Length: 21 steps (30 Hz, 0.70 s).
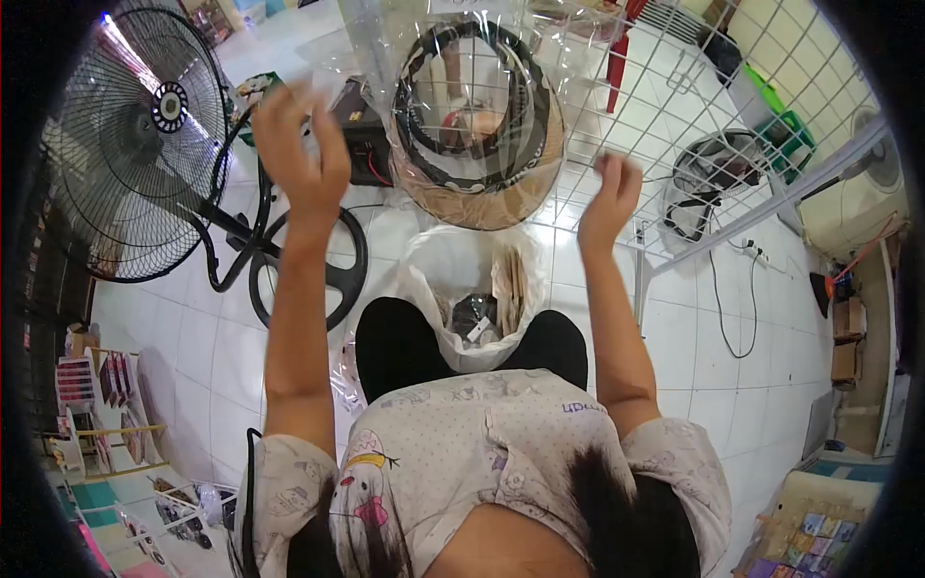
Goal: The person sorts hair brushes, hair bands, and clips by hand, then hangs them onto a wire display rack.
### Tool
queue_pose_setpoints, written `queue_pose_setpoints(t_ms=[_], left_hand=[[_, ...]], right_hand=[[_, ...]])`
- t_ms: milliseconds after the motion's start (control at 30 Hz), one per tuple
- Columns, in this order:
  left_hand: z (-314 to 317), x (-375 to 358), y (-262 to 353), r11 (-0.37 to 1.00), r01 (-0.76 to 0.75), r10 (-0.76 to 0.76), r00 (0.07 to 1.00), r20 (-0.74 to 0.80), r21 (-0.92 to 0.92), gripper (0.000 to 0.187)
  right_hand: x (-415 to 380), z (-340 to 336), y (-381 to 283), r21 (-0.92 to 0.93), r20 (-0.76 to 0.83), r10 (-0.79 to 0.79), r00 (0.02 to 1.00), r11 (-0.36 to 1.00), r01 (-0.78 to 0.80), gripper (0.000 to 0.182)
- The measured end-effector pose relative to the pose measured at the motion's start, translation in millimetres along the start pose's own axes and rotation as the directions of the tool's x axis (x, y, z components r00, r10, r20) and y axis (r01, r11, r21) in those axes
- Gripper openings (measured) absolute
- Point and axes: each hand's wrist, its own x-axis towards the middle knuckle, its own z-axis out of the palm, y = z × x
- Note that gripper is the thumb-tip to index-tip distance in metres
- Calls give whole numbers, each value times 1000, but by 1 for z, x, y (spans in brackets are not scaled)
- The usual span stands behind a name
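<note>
My left hand (303, 149) is raised left of a large clear plastic bag (540, 197), its fingers apart and blurred, with nothing visible between them. To the bag's right is my right hand (609, 202), its fingers curled and smeared by motion; whether it holds anything is unclear. Through the clear plastic show round, dark-rimmed covers (416, 144) with black patterned edges and a brown lower part. Below them, between my knees, an open white plastic bag (424, 270) holds flat brown pieces (513, 279) and a dark item (472, 313).
A black fan (169, 108) stands at the left, its round base (358, 265) on the tiled floor. A white wire grid (665, 106) rises at the right, near a clear bag (718, 159) and a cable (725, 332). Shelves (106, 385) stand at the lower left.
</note>
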Motion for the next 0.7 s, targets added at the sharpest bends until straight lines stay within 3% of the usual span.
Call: queue_pose_setpoints(t_ms=[67, 100, 167, 200, 233, 267, 333, 400, 467, 533, 567, 633, 667, 700], left_hand=[[-15, -88, 11, 969, 247, -244, 964, 103, -14, 18], [-18, -139, 16, 908, 400, -366, 902, 231, -125, 21], [-35, -198, 44, 844, 536, -461, 736, 495, -11, 25], [-46, -226, 49, 845, 529, -480, 691, 540, 74, 26], [-60, -253, 50, 842, 515, -502, 641, 581, 159, 27], [-77, -280, 50, 835, 494, -525, 586, 617, 242, 28], [-117, -343, 35, 678, 654, -718, 490, 494, 336, 30], [-173, -416, 21, 560, 601, -828, 415, 376, 570, 31], [-221, -444, 29, 217, 596, -976, 127, 177, 773, 35], [-261, -466, 36, -116, 473, -958, -286, 27, 874, 52], [-276, -477, 43, -193, 413, -932, -361, -34, 890, 60], [-303, -507, 58, -333, 276, -855, -492, -165, 902, 76], [-320, -530, 63, -364, 284, -815, -557, -156, 887, 92], [-321, -531, 70, -441, 294, -779, -594, -199, 848, 93]], right_hand=[[-56, -45, 52, -290, 3, 154, 988, 946, -147, 20], [-89, -58, 63, -473, 97, 207, 974, 870, -138, 18], [-151, -84, 95, -554, 362, 426, 829, 814, -176, 17], [-173, -88, 86, -616, 465, 539, 702, 767, -180, 22], [-199, -106, 105, -596, 652, 482, 585, 803, 3, 30], [-217, -119, 106, -619, 739, 509, 440, 771, 149, 32], [-241, -134, 103, -552, 815, 570, 106, 709, 438, 37], [-249, -134, 99, -548, 773, 632, 45, 631, 549, 36], [-252, -130, 93, -569, 704, 710, 6, 560, 602, 34], [-239, -120, 87, -624, 606, 796, -12, 484, 613, 30], [-238, -113, 89, -687, 502, 863, 50, 363, 629, 34], [-233, -109, 93, -678, 569, 792, 222, 299, 671, 34], [-231, -106, 97, -675, 601, 740, 302, 267, 688, 34], [-229, -102, 105, -679, 604, 743, 289, 290, 674, 31]])
